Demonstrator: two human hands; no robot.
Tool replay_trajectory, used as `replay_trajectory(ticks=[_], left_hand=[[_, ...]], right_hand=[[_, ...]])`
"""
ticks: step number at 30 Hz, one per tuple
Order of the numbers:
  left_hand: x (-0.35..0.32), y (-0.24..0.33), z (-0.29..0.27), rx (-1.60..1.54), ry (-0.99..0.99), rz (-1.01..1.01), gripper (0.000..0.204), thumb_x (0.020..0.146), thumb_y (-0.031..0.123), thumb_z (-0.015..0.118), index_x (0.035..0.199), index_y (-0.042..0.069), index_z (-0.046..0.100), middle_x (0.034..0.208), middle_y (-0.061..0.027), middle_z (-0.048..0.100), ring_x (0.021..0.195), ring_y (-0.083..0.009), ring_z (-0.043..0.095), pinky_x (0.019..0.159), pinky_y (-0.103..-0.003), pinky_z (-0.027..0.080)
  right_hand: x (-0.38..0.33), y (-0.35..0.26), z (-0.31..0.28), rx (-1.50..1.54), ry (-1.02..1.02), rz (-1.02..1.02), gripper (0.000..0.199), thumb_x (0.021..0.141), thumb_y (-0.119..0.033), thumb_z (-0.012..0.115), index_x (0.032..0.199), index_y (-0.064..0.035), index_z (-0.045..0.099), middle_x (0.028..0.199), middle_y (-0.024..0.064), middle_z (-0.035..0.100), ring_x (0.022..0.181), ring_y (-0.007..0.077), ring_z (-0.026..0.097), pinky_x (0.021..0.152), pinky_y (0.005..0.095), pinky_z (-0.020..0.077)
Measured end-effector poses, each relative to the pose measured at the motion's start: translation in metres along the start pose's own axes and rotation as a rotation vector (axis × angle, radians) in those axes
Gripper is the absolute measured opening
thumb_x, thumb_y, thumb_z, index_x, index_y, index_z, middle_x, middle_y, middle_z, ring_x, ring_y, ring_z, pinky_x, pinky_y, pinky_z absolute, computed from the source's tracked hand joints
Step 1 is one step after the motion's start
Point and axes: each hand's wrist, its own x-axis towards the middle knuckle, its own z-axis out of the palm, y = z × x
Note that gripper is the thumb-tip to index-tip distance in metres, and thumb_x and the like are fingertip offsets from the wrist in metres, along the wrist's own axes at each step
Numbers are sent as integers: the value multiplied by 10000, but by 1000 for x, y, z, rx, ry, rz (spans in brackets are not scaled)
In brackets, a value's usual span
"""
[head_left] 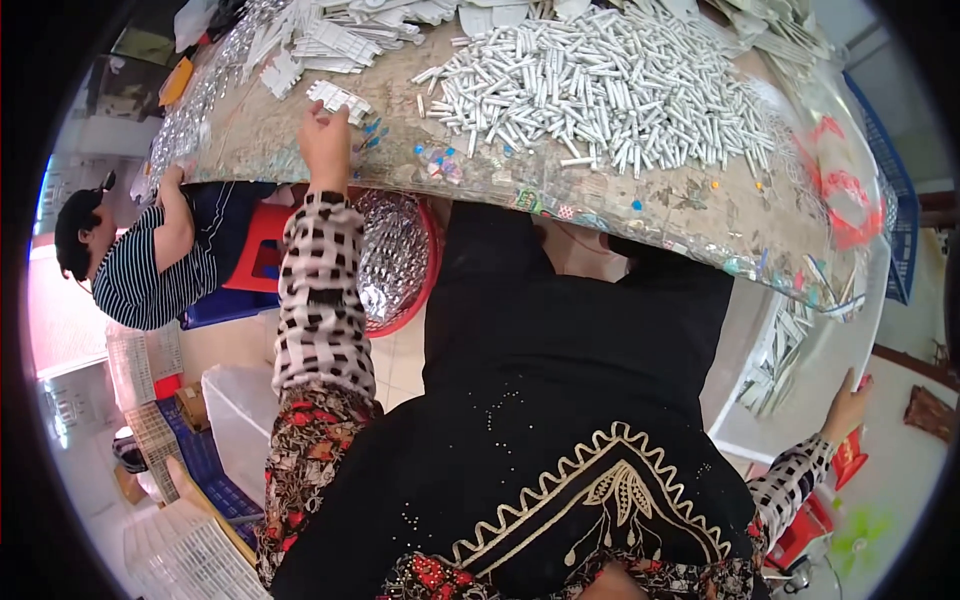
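Note:
My left hand point(326, 150) reaches over the worktable point(400, 150), its fingers bent and pinched at the near edge of a white notched plastic strip point(342, 102). Small blue bits point(374, 132) lie just right of that hand. My right hand point(847, 408) is low at the right side, away from the table, beside a white container point(735, 430) that has white strips point(785, 345) in it. Its fingers look stretched and apart, with a small red spot at the tips that I cannot make out.
A big heap of short white tubes point(600, 85) covers the table's middle; white strips point(335, 45) pile at the back left. Below the table edge stands a red basket point(432, 260) of silvery pieces point(390, 250). Another person point(150, 250) sits at the left beside a red stool point(262, 240).

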Motion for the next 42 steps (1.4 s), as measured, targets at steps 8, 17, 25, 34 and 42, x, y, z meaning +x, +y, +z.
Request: replay_trajectory(ticks=[8, 17, 25, 34, 42], left_hand=[[31, 13, 13, 598, -83, -70, 856, 693, 525, 718, 1273, -58, 481, 1190, -289, 593, 1106, -394, 588, 947, -439, 458], [-85, 113, -13, -795, -590, -175, 654, 838, 192, 566, 1397, -2, 287, 1029, -245, 613, 677, -266, 669, 563, -348, 582], [-201, 183, -21, -1049, -1664, -636, 682, 778, 242, 668, 1345, 50, 341, 909, -267, 643, 559, -281, 666, 415, -329, 539], [-224, 184, 28, -1161, -1057, -277, 733, 886, 294, 673, 1454, 21, 298, 1280, -187, 566, 1195, -298, 551, 1060, -431, 390], [-189, 174, 38, -1482, -856, -353, 616, 944, 402, 555, 1401, 35, 363, 1020, -104, 623, 957, -233, 627, 922, -431, 501]], right_hand=[[52, -191, -82, 1030, -89, 157, 371, 991, -146, 538, 1312, 37, 498, 1141, 97, 611, 1024, 132, 571, 871, 267, 462], [42, -415, -163, 1056, -239, -595, 380, 876, -65, 646, 1248, -29, 581, 1143, 155, 637, 1009, 249, 627, 883, 334, 485], [26, -498, -195, 1024, -259, -1207, 475, 778, -172, 750, 1194, -49, 557, 1085, 135, 605, 939, 303, 627, 849, 345, 498], [-27, -504, -165, 1518, -1155, -506, 477, 856, -389, 698, 1061, 14, 546, 853, 138, 630, 769, 232, 612, 691, 342, 475], [51, -512, -161, 1296, -969, -688, 330, 913, -267, 643, 1113, -7, 616, 844, 85, 637, 770, 138, 579, 700, 287, 481]])
